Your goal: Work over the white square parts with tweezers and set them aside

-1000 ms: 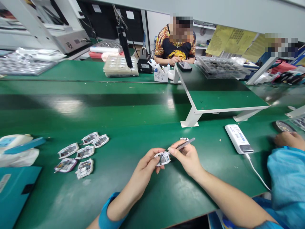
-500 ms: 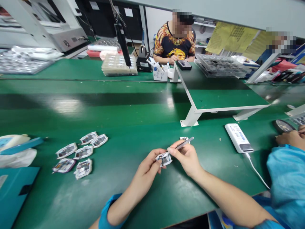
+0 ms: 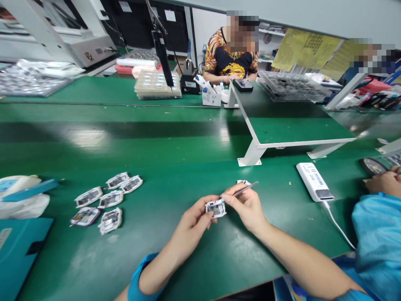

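Note:
My left hand is closed, its thumb and fingers gripping a small white device casing with an exposed circuit board inside. Between the thumb and fingers of my right hand are slim metal tweezers. Their upper end sticks out to the right; the tips are at the casing's top edge, partly hidden by my fingers. Just behind my right hand another small white piece lies on the green bench, mostly covered. Several similar open casings lie grouped to the left, one with a purple rim.
A white power bank with a cable lies to the right, near a co-worker's hand and blue sleeve. Behind stands a green-topped riser. A teal folder is at left. Another person sits across the bench.
The tweezers have turned slightly, showing a narrower side, and their free end sits a little farther right. The casing is tilted slightly differently, showing more of its board. Both hands keep their grip.

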The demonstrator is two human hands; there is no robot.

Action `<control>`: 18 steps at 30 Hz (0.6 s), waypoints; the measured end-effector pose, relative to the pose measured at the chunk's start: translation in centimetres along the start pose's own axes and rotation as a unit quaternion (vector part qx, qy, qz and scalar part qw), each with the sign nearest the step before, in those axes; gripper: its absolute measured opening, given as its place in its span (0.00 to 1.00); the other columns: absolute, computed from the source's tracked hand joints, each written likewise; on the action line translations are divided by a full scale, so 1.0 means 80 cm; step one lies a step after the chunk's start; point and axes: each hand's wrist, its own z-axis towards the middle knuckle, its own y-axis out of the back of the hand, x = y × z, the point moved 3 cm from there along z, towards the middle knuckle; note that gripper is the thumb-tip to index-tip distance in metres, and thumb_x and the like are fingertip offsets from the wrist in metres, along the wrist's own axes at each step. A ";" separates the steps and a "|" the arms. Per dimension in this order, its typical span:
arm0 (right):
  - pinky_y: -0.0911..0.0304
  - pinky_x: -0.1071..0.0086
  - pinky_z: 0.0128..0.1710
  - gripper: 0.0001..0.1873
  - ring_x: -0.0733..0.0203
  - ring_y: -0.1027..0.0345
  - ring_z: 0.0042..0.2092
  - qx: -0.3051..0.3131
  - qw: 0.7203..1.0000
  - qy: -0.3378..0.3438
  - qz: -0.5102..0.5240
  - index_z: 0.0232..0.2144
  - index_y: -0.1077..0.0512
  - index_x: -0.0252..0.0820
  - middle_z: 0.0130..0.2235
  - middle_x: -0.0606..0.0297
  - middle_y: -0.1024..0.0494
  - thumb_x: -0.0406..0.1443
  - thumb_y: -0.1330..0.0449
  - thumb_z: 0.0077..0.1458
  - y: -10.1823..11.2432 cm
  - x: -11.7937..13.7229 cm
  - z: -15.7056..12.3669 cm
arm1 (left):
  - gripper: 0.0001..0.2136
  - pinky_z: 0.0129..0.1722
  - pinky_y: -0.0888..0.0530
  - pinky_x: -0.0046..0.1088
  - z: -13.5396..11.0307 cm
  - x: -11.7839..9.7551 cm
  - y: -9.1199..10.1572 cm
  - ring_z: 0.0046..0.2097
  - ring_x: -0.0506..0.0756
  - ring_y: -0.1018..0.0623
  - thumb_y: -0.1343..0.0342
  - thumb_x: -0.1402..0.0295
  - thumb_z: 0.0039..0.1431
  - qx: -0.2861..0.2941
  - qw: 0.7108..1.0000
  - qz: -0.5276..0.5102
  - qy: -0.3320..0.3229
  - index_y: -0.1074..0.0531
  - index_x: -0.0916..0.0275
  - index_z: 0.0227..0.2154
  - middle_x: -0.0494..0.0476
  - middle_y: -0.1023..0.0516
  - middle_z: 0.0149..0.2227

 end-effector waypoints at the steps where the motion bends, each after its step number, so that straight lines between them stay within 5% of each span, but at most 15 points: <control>1: 0.33 0.68 0.34 0.07 0.61 0.28 0.31 0.001 1.000 -0.001 0.004 0.27 0.26 0.43 0.28 0.67 0.21 0.39 0.32 0.48 0.000 0.000 0.000 | 0.14 0.29 0.32 0.27 0.000 0.000 0.000 0.29 0.53 0.29 0.45 0.67 0.55 0.001 1.000 0.003 0.000 0.27 0.63 0.44 0.52 0.25 0.27; 18: 0.34 0.68 0.33 0.05 0.61 0.28 0.31 0.021 0.999 -0.006 0.038 0.27 0.25 0.45 0.28 0.68 0.21 0.36 0.32 0.48 -0.003 0.003 -0.003 | 0.16 0.26 0.34 0.27 0.003 0.005 0.005 0.26 0.52 0.31 0.45 0.62 0.56 0.003 1.000 -0.005 0.004 0.26 0.66 0.45 0.52 0.26 0.25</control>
